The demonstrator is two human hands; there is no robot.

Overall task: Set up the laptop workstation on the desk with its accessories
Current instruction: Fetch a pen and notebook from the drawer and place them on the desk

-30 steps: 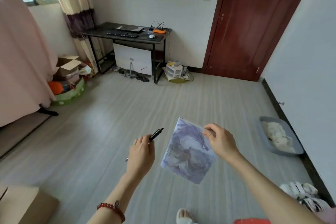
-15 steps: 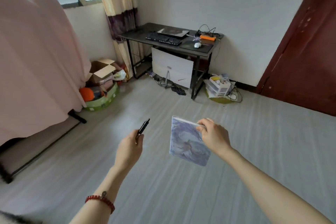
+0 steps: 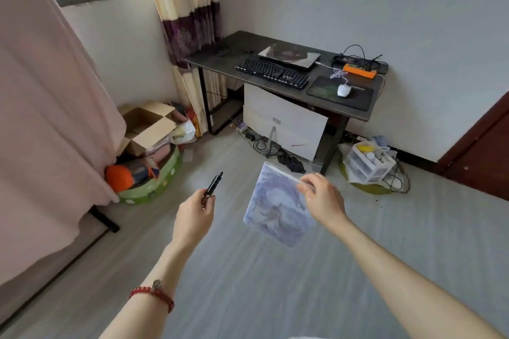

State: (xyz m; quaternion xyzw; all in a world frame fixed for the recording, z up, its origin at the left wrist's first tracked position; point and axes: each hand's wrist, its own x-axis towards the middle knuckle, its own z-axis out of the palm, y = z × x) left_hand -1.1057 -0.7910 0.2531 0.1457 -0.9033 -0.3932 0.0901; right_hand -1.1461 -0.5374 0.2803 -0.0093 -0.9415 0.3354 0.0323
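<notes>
Out on the open floor, well short of the desk (image 3: pixel 214 62), the person is standing with both hands full. Left hand (image 3: pixel 192 217) has its fingers curled round one black pen (image 3: pixel 213 186), tip pointing up and away, and the right hand (image 3: pixel 321 201) is pinching the top edge of one flat printed pad (image 3: pixel 275 206), looks like a notebook or a thin mouse mat, honestly can't tell which. It hangs tilted from that one corner, so I'd guess it's light and a bit floppy; pinching an edge is fine for carrying, but laying it down flat probably wants a grip nearer the middle of a side. Pen looks stiff, smooth and weighs nothing, so the barrel grip should do. Over on the desk: one closed laptop (image 3: pixel 289 55) toward the back edge, one black keyboard (image 3: pixel 272 73) just in front of it, one dark mouse mat (image 3: pixel 355 96) near the right front corner with one white mouse (image 3: pixel 343 90) sitting on it, and one orange power strip (image 3: pixel 359 70) at the back right corner with cables tangled around it. I'd lift the laptop by both side edges, since it looks like the heavy, fragile bit. Under the desk one white panel (image 3: pixel 286 121) leans against the frame, and one open cardboard box (image 3: pixel 147 126) sits by the curtain.
</notes>
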